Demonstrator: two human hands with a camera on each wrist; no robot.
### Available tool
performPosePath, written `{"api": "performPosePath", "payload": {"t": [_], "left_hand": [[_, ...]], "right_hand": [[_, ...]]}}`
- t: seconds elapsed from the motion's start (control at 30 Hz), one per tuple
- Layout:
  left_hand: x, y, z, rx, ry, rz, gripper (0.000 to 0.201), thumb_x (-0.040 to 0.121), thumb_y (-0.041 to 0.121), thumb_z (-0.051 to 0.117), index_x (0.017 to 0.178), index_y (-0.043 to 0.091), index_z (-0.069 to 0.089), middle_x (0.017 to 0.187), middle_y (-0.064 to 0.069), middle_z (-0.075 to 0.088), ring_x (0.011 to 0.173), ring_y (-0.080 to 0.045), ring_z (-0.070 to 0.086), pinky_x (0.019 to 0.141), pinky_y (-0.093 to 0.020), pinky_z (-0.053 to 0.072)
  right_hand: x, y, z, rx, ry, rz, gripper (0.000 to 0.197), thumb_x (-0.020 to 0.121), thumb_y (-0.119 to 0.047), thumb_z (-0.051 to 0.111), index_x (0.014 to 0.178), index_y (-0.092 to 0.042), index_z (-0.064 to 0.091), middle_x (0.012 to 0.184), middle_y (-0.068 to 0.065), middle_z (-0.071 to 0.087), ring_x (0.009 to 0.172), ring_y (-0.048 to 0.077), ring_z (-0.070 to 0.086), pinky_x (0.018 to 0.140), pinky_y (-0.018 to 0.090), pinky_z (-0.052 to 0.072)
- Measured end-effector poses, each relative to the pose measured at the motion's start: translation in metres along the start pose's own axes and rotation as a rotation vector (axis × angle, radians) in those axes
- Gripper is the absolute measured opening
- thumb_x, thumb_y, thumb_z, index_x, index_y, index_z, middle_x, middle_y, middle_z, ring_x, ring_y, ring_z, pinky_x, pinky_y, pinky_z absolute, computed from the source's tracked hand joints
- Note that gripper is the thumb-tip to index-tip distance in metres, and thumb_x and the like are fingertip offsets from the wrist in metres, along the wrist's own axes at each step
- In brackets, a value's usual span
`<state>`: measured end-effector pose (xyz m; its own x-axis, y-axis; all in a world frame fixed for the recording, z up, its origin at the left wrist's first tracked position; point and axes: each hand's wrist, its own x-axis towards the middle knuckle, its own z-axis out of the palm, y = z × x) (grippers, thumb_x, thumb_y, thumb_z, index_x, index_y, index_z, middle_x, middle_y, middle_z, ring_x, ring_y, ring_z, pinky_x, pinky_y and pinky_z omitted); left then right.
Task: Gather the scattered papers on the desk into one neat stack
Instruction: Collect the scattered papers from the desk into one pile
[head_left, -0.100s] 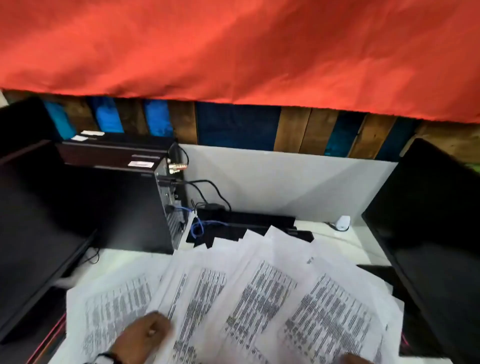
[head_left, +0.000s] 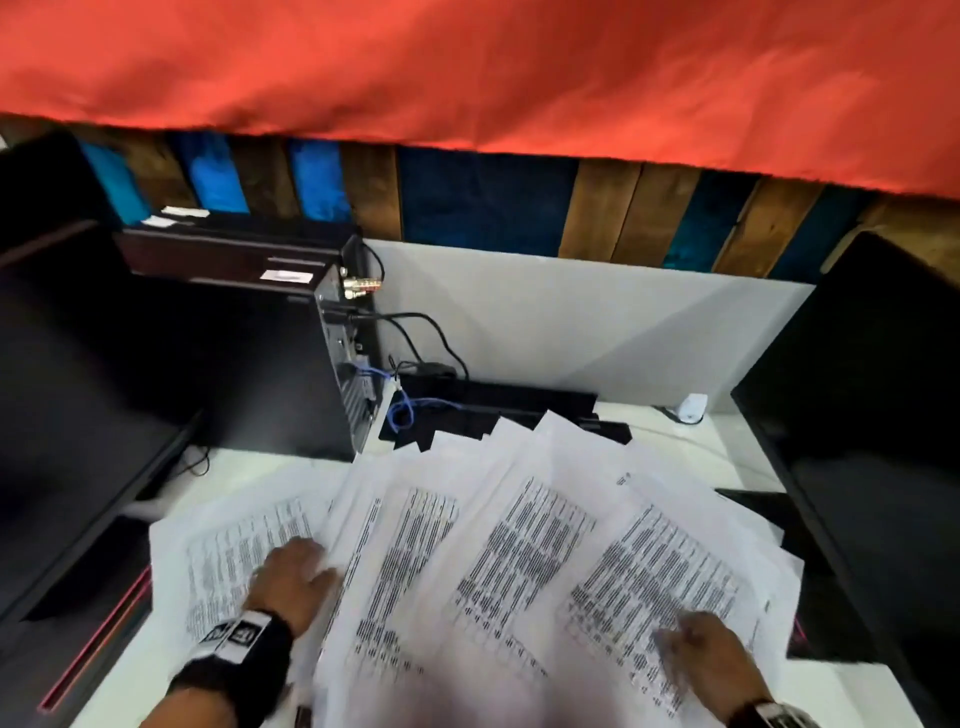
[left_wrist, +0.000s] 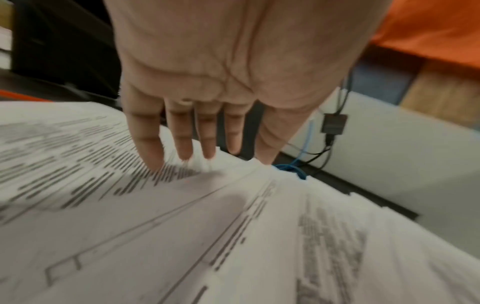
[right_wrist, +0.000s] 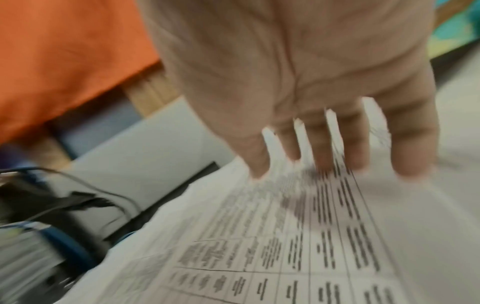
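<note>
Several printed white papers (head_left: 519, 545) lie fanned out and overlapping across the white desk (head_left: 701, 447). My left hand (head_left: 293, 571) rests flat on the leftmost sheet, next to the edge of the sheet lying over it. In the left wrist view that left hand (left_wrist: 197, 152) shows straight fingers whose tips touch the papers (left_wrist: 182, 226). My right hand (head_left: 696, 649) lies with fingers spread on the rightmost sheet. The right wrist view shows the right hand (right_wrist: 337, 164) flat and blurred over a printed table sheet (right_wrist: 298, 246).
A black computer case (head_left: 234, 364) with cables (head_left: 415, 332) and a blue cord (head_left: 400, 410) stands back left. A dark monitor (head_left: 62, 415) is at the left, another (head_left: 872, 415) at the right. A black keyboard (head_left: 498, 405) lies behind the papers. A small white device (head_left: 691, 408) sits by the partition.
The view has tipped down, so both hands show more fully. The right hand has come further onto the rightmost sheet. The papers lie as before.
</note>
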<state>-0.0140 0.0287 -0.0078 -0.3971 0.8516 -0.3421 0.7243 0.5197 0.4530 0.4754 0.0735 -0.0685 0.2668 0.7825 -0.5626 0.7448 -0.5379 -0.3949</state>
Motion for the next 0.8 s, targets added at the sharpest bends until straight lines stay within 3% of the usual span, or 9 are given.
{"api": "performPosePath", "payload": {"t": [0.03, 0.1, 0.17, 0.23, 0.4, 0.5, 0.57, 0.7, 0.8], "left_hand": [[0.009, -0.004, 0.001, 0.053, 0.039, -0.089, 0.041, 0.085, 0.039, 0.061, 0.119, 0.017, 0.057, 0.128, -0.008, 0.057, 0.118, -0.033, 0.053, 0.096, -0.035, 0.041], [0.016, -0.011, 0.011, 0.070, 0.029, -0.237, 0.057, 0.079, 0.048, 0.064, 0.124, 0.016, 0.052, 0.131, -0.015, 0.054, 0.119, -0.038, 0.050, 0.098, -0.042, 0.040], [0.014, -0.013, 0.020, 0.039, 0.029, -0.307, 0.063, 0.075, 0.049, 0.069, 0.124, 0.013, 0.050, 0.129, -0.018, 0.050, 0.116, -0.042, 0.051, 0.096, -0.045, 0.043], [0.011, -0.003, 0.021, -0.063, -0.013, -0.305, 0.065, 0.076, 0.043, 0.072, 0.125, 0.007, 0.049, 0.127, -0.022, 0.050, 0.112, -0.042, 0.055, 0.094, -0.044, 0.047], [0.009, 0.024, 0.034, -0.115, -0.189, -0.178, 0.048, 0.095, 0.027, 0.051, 0.134, 0.000, 0.043, 0.134, -0.020, 0.055, 0.120, -0.034, 0.055, 0.096, -0.033, 0.043], [0.005, 0.048, 0.048, -0.157, -0.237, -0.085, 0.039, 0.099, 0.020, 0.041, 0.132, 0.002, 0.047, 0.139, -0.018, 0.051, 0.126, -0.031, 0.049, 0.101, -0.031, 0.038], [-0.001, 0.065, 0.057, -0.237, -0.278, -0.080, 0.042, 0.101, 0.025, 0.036, 0.137, 0.004, 0.044, 0.143, -0.018, 0.047, 0.130, -0.030, 0.046, 0.106, -0.033, 0.036], [-0.011, 0.094, 0.076, -0.254, -0.426, -0.042, 0.069, 0.098, 0.042, 0.041, 0.151, 0.005, 0.017, 0.160, -0.013, 0.019, 0.146, -0.026, 0.023, 0.116, -0.033, 0.020], [-0.011, 0.097, 0.084, -0.182, -0.429, -0.016, 0.068, 0.099, 0.028, 0.046, 0.153, 0.006, 0.010, 0.162, -0.010, 0.011, 0.148, -0.023, 0.016, 0.117, -0.029, 0.017]], "right_hand": [[-0.011, -0.013, -0.004, -0.005, 0.104, 0.079, 0.084, 0.053, -0.090, 0.050, 0.096, -0.019, 0.059, 0.108, 0.009, 0.065, 0.091, 0.017, 0.066, 0.087, 0.032, 0.052], [-0.027, -0.032, -0.016, -0.008, 0.237, 0.268, 0.084, 0.062, -0.074, 0.061, 0.120, -0.014, 0.053, 0.127, 0.021, 0.050, 0.116, 0.038, 0.050, 0.099, 0.044, 0.041], [-0.037, -0.041, -0.022, 0.017, 0.312, 0.452, 0.100, 0.063, -0.064, 0.072, 0.136, -0.006, 0.036, 0.136, 0.026, 0.039, 0.125, 0.042, 0.040, 0.104, 0.048, 0.034], [-0.036, -0.038, -0.024, 0.080, 0.353, 0.517, 0.110, 0.056, -0.059, 0.081, 0.135, -0.001, 0.032, 0.133, 0.028, 0.043, 0.123, 0.042, 0.045, 0.103, 0.048, 0.039], [-0.008, -0.026, -0.008, 0.240, 0.245, 0.328, 0.111, 0.028, -0.052, 0.085, 0.123, -0.005, 0.050, 0.119, 0.020, 0.064, 0.104, 0.038, 0.065, 0.087, 0.052, 0.055], [-0.014, -0.042, -0.001, 0.181, 0.194, 0.194, 0.090, 0.041, -0.046, 0.086, 0.117, -0.008, 0.056, 0.116, 0.019, 0.065, 0.102, 0.037, 0.065, 0.086, 0.044, 0.056], [-0.024, -0.058, 0.005, 0.162, 0.166, 0.081, 0.092, 0.038, -0.049, 0.081, 0.120, -0.016, 0.057, 0.115, 0.016, 0.065, 0.101, 0.035, 0.065, 0.088, 0.043, 0.055], [0.004, -0.055, 0.038, 0.004, -0.007, -0.095, 0.099, 0.039, -0.063, 0.083, 0.127, -0.028, 0.054, 0.124, 0.016, 0.056, 0.110, 0.034, 0.059, 0.096, 0.040, 0.051], [-0.030, -0.080, 0.028, -0.037, 0.004, -0.135, 0.098, 0.049, -0.063, 0.081, 0.133, -0.027, 0.047, 0.134, 0.016, 0.049, 0.121, 0.033, 0.051, 0.100, 0.043, 0.047]]}}
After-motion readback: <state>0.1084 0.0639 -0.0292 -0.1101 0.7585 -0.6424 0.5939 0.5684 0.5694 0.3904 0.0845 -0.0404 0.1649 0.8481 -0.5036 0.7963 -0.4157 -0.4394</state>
